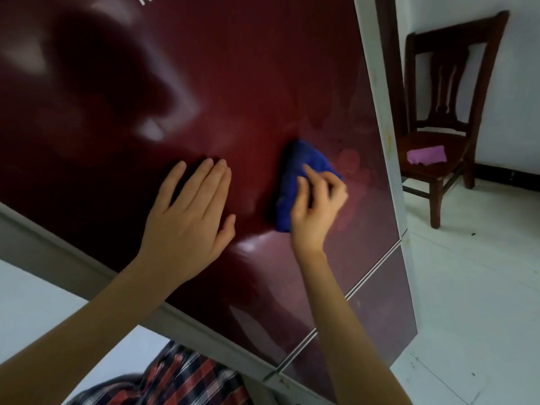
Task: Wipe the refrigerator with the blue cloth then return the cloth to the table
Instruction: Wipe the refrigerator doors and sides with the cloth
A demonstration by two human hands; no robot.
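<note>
The glossy dark-red refrigerator door [222,83] fills most of the view, tilted by my head angle. My right hand [317,209] presses a bunched blue cloth [295,176] against the door, right of centre, with fingers curled over it. My left hand [190,220] lies flat on the door just left of the cloth, fingers spread, holding nothing. A seam between upper and lower doors runs below my right wrist. No table is in view.
A dark wooden chair [447,83] stands to the right of the refrigerator against a white wall, with a purple cloth [426,154] on its seat. White tiled floor [473,287] spreads out at the right. My plaid shirt shows at the bottom.
</note>
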